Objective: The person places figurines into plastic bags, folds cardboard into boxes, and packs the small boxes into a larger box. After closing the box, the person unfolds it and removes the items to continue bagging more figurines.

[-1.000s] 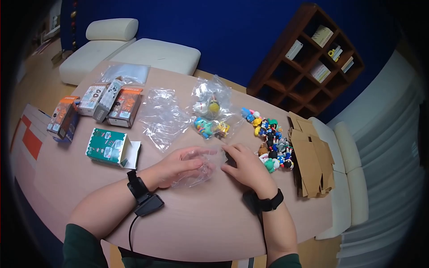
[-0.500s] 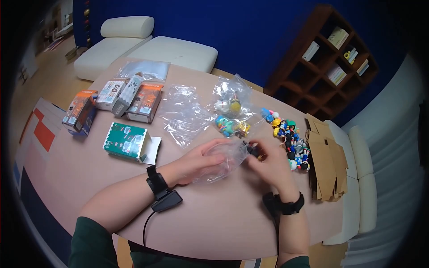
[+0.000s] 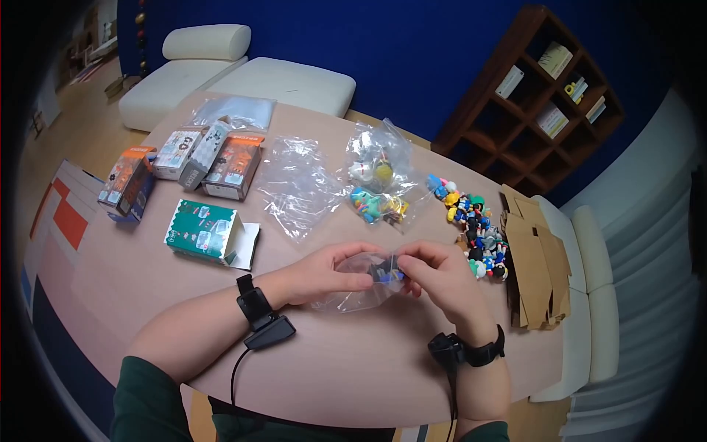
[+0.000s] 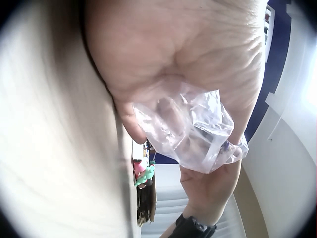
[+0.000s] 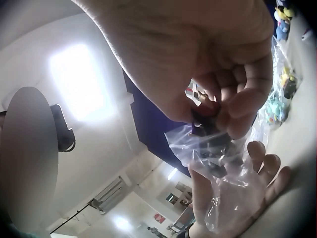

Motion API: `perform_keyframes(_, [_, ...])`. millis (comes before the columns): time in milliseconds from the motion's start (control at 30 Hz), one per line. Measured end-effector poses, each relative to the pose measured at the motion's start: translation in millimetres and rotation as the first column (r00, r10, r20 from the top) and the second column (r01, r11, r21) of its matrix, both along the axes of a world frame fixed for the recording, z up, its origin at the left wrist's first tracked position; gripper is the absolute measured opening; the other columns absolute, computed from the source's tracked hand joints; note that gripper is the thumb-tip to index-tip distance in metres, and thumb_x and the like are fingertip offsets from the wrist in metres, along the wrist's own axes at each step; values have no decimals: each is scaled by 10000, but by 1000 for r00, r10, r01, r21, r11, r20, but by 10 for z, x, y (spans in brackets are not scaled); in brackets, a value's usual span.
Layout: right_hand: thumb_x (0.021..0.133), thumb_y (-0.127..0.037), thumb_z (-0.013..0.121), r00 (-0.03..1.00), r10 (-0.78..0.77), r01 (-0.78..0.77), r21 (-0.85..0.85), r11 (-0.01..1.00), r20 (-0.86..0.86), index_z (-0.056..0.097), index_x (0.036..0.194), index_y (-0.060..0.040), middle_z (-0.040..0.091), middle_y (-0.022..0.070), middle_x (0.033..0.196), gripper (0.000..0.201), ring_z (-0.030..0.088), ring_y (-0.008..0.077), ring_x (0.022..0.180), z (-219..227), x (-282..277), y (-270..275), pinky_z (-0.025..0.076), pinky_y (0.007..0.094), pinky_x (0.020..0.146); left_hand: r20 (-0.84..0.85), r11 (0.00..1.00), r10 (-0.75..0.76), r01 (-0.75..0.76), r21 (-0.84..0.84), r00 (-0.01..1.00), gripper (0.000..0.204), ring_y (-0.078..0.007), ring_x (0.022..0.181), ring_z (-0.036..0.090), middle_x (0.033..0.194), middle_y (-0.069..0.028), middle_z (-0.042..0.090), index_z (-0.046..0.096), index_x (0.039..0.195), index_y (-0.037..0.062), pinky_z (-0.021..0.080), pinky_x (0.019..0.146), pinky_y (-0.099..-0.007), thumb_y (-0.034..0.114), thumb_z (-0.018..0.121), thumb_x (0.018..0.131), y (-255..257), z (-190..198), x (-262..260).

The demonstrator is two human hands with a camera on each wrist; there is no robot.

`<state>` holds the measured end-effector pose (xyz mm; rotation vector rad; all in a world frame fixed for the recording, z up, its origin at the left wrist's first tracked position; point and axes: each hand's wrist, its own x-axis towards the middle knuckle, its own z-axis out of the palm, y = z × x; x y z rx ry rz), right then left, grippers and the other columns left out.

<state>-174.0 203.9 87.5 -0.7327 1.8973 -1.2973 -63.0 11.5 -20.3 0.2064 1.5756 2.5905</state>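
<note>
My left hand point(image 3: 313, 274) holds a clear plastic bag point(image 3: 342, 298) between its thumb and fingers, low over the table. At the bag's mouth, my right hand point(image 3: 445, 283) pinches a small dark figurine with a blue part point(image 3: 387, 275). From the right wrist, the lower part of this dark figurine point(image 5: 210, 148) shows through the plastic, while a red bit stays up by the fingertips. Crumpled film of the bag point(image 4: 185, 131) covers part of the left palm in the left wrist view. Behind the hands lie bagged figurines point(image 3: 368, 205).
Loose figurines point(image 3: 482, 239) are heaped on the right, beside flattened cardboard point(image 3: 537, 269). A green box point(image 3: 200, 232) with its flap out lies left, several more boxes point(image 3: 232, 169) behind it. Crumpled empty bags point(image 3: 298, 184) and a stack of flat bags point(image 3: 239, 112) lie further back.
A second ago the hands were at the bag without the figurine in plain sight. The right hand then brought the dark figurine to the bag's mouth, and now part of it is inside.
</note>
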Motion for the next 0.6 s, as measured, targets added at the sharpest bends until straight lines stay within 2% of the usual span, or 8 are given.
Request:
perform_keyframes(133, [962, -188, 682, 998, -44, 48, -74, 996, 46, 659, 1120, -15, 702, 22, 844, 235, 623, 51, 716, 58, 92, -15, 465, 207, 606, 3, 998, -24, 24, 65, 1000, 605, -182, 1231, 586, 1373, -108, 593, 444, 1484, 56, 460, 1061, -354, 306, 685, 990, -26, -13, 15])
perform_keyframes(200, [950, -188, 703, 999, -5, -6, -276, 961, -39, 624, 1144, -39, 717, 26, 955, 257, 612, 48, 731, 62, 129, -21, 458, 209, 603, 8, 992, -78, 77, 100, 997, 625, -196, 1227, 594, 1372, -108, 594, 433, 1492, 50, 467, 1055, -355, 373, 648, 1002, -82, 45, 24])
perform_keyframes(233, [950, -188, 703, 999, -5, -6, -276, 961, -40, 624, 1144, -39, 717, 26, 955, 257, 612, 48, 731, 35, 101, -5, 458, 209, 603, 12, 982, -133, 130, 136, 991, 653, -210, 1224, 601, 1371, -108, 596, 422, 1500, 44, 473, 1048, -357, 439, 611, 1015, -104, 63, 30])
perform_keyframes(300, [933, -169, 721, 888, 143, -209, -106, 972, -437, 626, 1132, -46, 709, 7, 1014, 253, 598, 46, 737, -41, 19, 29, 462, 214, 613, 18, 969, -158, 152, 196, 987, 689, -224, 1225, 607, 1379, -114, 591, 408, 1512, 51, 481, 1035, -360, 493, 582, 1013, -140, -18, 25])
perform_keyframes(367, [922, -169, 733, 871, 179, -205, -9, 979, -457, 638, 1073, -34, 690, -19, 954, 223, 576, 48, 703, -7, 45, 30, 460, 217, 618, 24, 951, -185, 173, 256, 982, 727, -237, 1225, 612, 1387, -121, 585, 393, 1525, 57, 490, 1021, -364, 546, 554, 1011, -132, -49, 18])
perform_keyframes(467, [914, -138, 737, 880, 143, -128, 63, 990, -454, 658, 1015, -28, 674, -20, 894, 169, 568, 37, 692, -53, 54, 0, 448, 207, 609, -18, 955, -233, 232, 184, 972, 845, -268, 1266, 595, 1474, -150, 515, 320, 1563, 66, 493, 1019, -384, 614, 572, 972, -90, 28, 17])
perform_keyframes(533, [906, -97, 738, 922, -68, -21, -222, 975, -381, 668, 971, -29, 671, -12, 840, 117, 563, 28, 674, -90, 67, -29, 430, 194, 593, -20, 951, -232, 231, 204, 973, 842, -275, 1284, 585, 1482, -153, 510, 301, 1569, 66, 482, 1040, -394, 582, 596, 973, -84, 38, 10])
perform_keyframes(600, [903, -82, 737, 899, -56, -42, -212, 976, -434, 669, 971, -31, 668, -14, 819, 109, 563, 23, 672, -63, 64, -25, 424, 190, 587, -27, 947, -230, 230, 224, 973, 843, -282, 1301, 575, 1490, -155, 504, 281, 1574, 66, 472, 1060, -405, 551, 619, 974, -69, 55, 4])
